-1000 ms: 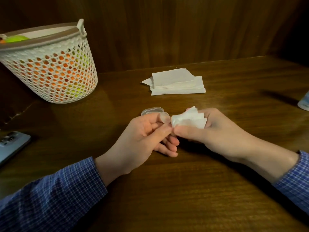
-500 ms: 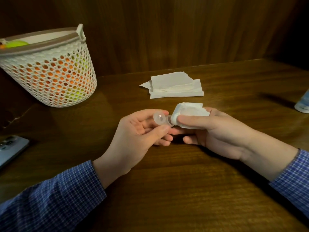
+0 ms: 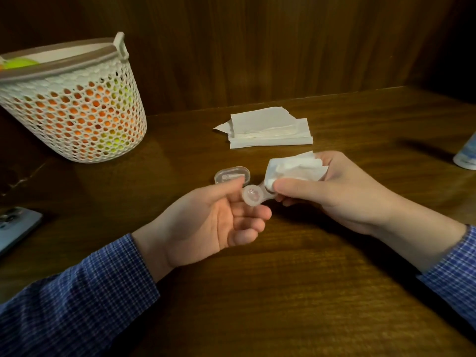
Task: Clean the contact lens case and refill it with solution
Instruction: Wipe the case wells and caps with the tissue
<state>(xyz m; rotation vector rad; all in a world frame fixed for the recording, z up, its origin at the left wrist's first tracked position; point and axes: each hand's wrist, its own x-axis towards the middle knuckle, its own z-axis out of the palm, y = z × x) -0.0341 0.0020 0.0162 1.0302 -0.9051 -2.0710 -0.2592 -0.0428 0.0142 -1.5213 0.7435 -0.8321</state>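
My left hand (image 3: pixel 216 222) pinches one round well of the clear contact lens case (image 3: pixel 253 195) between thumb and fingers, above the table. My right hand (image 3: pixel 334 191) grips a crumpled white tissue (image 3: pixel 296 168) pressed over the other end of the case, which the tissue hides. A clear oval lid (image 3: pixel 231 175) lies on the table just behind my left thumb. The solution bottle (image 3: pixel 466 155) shows only partly at the right edge.
A stack of folded white tissues (image 3: pixel 268 127) lies behind my hands. A white mesh basket (image 3: pixel 77 106) with orange and green contents stands at the back left. A phone (image 3: pixel 15 228) lies at the left edge. A wooden wall rises behind the table.
My left hand has turned palm up, so the case's open well faces the camera. The right hand with the tissue has shifted right, over the case's other end.
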